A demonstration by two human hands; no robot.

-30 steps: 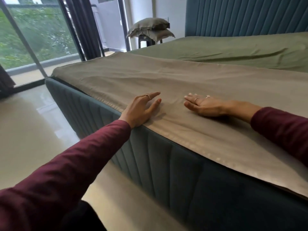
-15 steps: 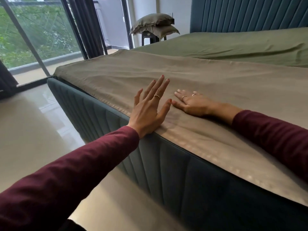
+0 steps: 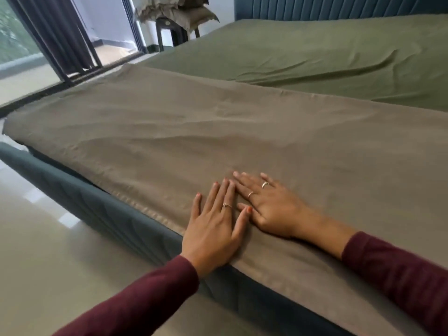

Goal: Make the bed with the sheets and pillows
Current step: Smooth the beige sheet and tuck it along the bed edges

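L hand (image 3: pixel 215 229) now flat on taupe sheet (image 3: pixel 218 132), fingers straight & slightly spread, vs lifted 0.5 s ago; R hand (image 3: pixel 269 209) flat beside it, thumbs touching. Smoothing near bed edge (pillows (image 3: pixel 177 10) still on stool, w/ green sheet (image 3: pixel 315 52) beyond).

Two hands: left hand (image 3: pixel 213 226), right hand (image 3: pixel 269 209); two sheets: taupe sheet (image 3: pixel 194 132), green sheet (image 3: pixel 315 52); two pillows (image 3: pixel 174 10)

Bedroom, big bed (image 3: pixel 116 214) w/ padded headboard (image 3: pixel 339 7), sheets (image 3: pixel 315 57), pillows (image 3: pixel 174 10) on stool, curtained glass doors (image 3: pixel 60 37)
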